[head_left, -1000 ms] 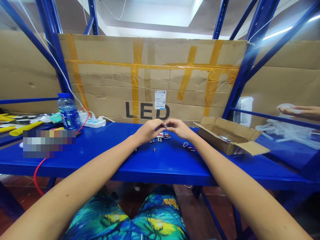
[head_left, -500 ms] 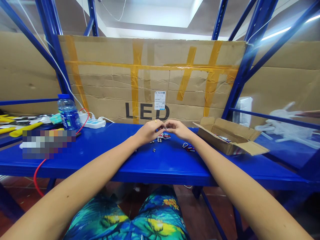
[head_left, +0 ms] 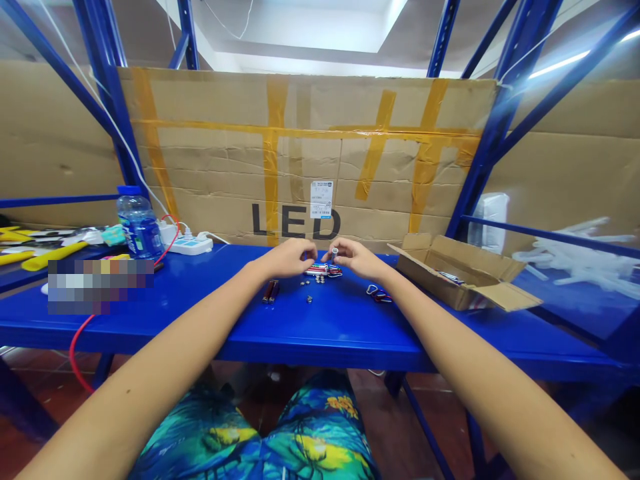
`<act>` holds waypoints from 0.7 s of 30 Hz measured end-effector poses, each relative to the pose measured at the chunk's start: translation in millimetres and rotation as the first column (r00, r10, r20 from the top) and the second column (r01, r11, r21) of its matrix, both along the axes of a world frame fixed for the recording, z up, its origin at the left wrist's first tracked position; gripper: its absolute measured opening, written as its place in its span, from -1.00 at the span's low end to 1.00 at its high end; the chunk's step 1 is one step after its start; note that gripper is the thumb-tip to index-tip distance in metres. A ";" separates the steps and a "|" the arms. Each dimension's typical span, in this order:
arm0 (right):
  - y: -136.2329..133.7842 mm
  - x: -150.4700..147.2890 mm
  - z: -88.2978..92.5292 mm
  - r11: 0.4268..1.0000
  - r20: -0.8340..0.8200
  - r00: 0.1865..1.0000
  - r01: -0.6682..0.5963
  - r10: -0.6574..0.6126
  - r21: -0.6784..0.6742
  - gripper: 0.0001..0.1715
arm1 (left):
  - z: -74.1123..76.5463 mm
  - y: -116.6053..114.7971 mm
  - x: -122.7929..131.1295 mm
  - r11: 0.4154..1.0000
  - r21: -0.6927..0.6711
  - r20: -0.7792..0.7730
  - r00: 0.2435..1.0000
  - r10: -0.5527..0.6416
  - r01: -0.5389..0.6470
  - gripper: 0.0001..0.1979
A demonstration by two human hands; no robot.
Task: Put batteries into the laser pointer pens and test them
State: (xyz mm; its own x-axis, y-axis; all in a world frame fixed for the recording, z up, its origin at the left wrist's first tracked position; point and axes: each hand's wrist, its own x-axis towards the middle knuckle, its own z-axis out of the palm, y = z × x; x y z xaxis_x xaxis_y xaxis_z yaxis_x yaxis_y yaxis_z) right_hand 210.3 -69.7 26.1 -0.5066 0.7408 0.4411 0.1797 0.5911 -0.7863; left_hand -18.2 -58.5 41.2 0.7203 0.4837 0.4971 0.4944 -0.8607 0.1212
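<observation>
Both my hands rest far out on the blue shelf top (head_left: 210,313). My right hand (head_left: 356,258) pinches a small silver cylinder (head_left: 333,253) upright at its fingertips. My left hand (head_left: 289,257) is curled just to its left, fingers closed; what they hold, if anything, is too small to see. Under the hands lies a small heap of red and silver metal parts (head_left: 323,270). Tiny round pieces (head_left: 309,299) lie loose in front, and a dark pair of short rods (head_left: 271,291) lies by my left wrist. A carabiner (head_left: 373,290) sits under my right wrist.
An open cardboard box (head_left: 463,270) stands at the right. A water bottle (head_left: 138,225), a white power strip (head_left: 189,245) with a red cable and yellow tools (head_left: 47,257) are at the left. A taped "LED" cardboard sheet (head_left: 300,153) closes the back. White plastic parts (head_left: 575,260) lie at the far right.
My hands have drawn slightly apart; the left hand slid left and uncovered the dark rods. The silver cylinder now stands at my right fingertips. Another person's hand at the far right has gone.
</observation>
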 end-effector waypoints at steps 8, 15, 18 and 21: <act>-13.6 -8.4 0.3 0.990 0.201 0.980 0.038 -0.010 -0.136 -0.85 | -2.4 0.5 -7.4 0.935 -0.298 -0.344 0.936 0.081 -0.191 -0.76; -14.4 -11.8 -1.5 0.984 0.266 0.964 0.018 0.030 -0.177 -0.87 | -5.9 -1.1 5.1 0.955 -0.201 -0.356 0.925 0.134 -0.216 -0.88; -12.9 -11.6 -2.6 0.984 0.249 0.968 0.032 0.012 -0.172 -0.85 | -4.4 -0.6 3.0 0.979 -0.154 -0.170 0.980 0.104 -0.131 -0.90; -12.7 -12.0 -2.7 0.983 0.208 0.978 0.017 0.021 -0.182 -0.85 | -3.5 -1.1 4.6 0.998 -0.066 0.140 0.990 0.017 -0.008 -0.90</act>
